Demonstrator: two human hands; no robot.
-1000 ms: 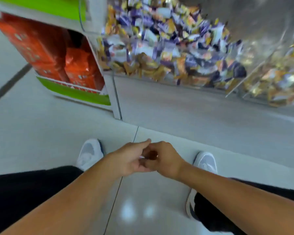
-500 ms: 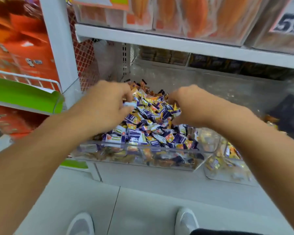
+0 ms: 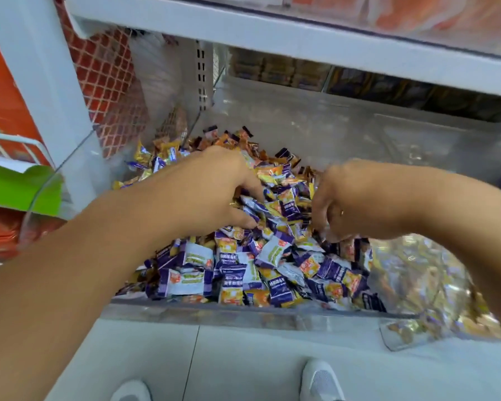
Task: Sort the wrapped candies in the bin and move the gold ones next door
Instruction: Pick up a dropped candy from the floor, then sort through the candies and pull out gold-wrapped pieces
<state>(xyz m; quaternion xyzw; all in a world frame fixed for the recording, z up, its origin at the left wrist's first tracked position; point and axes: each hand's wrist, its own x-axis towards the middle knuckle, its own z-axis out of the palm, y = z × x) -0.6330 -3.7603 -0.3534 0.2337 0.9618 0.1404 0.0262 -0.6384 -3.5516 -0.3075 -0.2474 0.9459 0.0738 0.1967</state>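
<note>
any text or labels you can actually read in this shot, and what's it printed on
None can be read for certain.
Purple and white candy wrappers in the clear bin: printed characters, too small and blurred to read.
Gold wrappers at the back: print blurred.
Orange packs on the left shelf: marks unreadable.
Packets on the shelf above: blurred, no legible text.

Your left hand (image 3: 203,192) and right hand (image 3: 356,204) both dig, fingers curled, into the wrapped candies (image 3: 260,264) heaped in the clear bin (image 3: 243,314). Gold ones (image 3: 434,287) show through the neighbouring bin's wall at the right corner.
</note>
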